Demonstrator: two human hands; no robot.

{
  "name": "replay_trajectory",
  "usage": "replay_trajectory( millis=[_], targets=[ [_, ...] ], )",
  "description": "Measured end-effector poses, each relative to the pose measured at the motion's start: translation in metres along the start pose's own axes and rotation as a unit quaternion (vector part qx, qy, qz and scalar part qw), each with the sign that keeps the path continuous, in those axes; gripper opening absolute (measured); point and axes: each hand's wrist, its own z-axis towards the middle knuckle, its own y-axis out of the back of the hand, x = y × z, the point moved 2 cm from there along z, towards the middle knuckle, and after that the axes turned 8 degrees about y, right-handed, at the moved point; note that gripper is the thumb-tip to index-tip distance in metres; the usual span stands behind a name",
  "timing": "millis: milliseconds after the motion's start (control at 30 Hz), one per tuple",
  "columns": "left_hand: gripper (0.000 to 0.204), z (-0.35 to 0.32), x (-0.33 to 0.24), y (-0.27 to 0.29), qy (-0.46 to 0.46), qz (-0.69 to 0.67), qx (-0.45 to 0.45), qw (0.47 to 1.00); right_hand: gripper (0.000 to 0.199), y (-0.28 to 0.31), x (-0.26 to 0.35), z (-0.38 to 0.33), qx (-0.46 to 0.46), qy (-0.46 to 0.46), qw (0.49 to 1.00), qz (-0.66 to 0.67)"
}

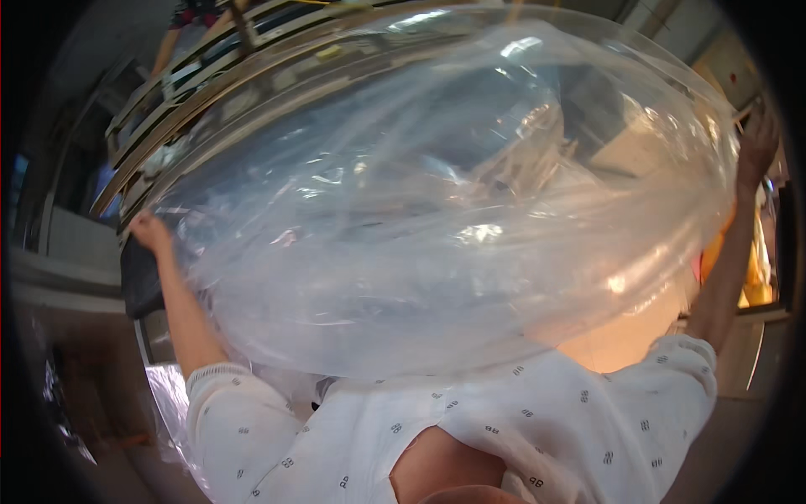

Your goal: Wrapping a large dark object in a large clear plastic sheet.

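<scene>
A large clear plastic bag (437,210) billows out in front of me and fills most of the view. My left hand (151,228) grips its left edge with the arm stretched out. My right hand (757,141) holds the bag's right edge, raised high at the far right. Both sleeves of my white patterned shirt (537,428) show at the bottom. Things behind the bag are only blurred shapes through the film.
Long metal rails of a rack (168,101) run across the upper left, with part of another person (189,17) beyond them. A dark bin (138,281) sits by my left arm. More crumpled clear plastic (168,403) lies lower left. Something orange-yellow (756,269) stands at the right.
</scene>
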Motion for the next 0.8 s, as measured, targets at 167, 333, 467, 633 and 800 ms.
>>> replay_trajectory(
  millis=[167,333,467,633,800],
  targets=[
    [0.029,0.038,0.064,0.023,0.002,0.053,0.009,0.999,0.043,-0.067,0.187,-0.093,0.186,-0.088,0.932,0.298],
    [0.027,0.053,0.078,0.070,-0.030,0.155,0.017,0.987,0.052,-0.106,0.244,-0.085,0.191,-0.147,0.817,0.524],
    [0.028,0.044,0.088,0.071,0.000,0.143,0.007,0.990,0.055,-0.113,0.275,-0.029,-0.005,-0.189,0.832,0.522],
    [0.029,0.039,0.107,0.081,0.017,0.122,0.008,0.992,0.034,-0.106,0.281,0.036,-0.017,-0.161,0.926,0.340],
    [0.030,0.019,0.058,0.072,0.045,0.120,0.020,0.992,0.027,-0.138,0.277,0.061,-0.062,-0.039,0.893,0.444]
  ],
)
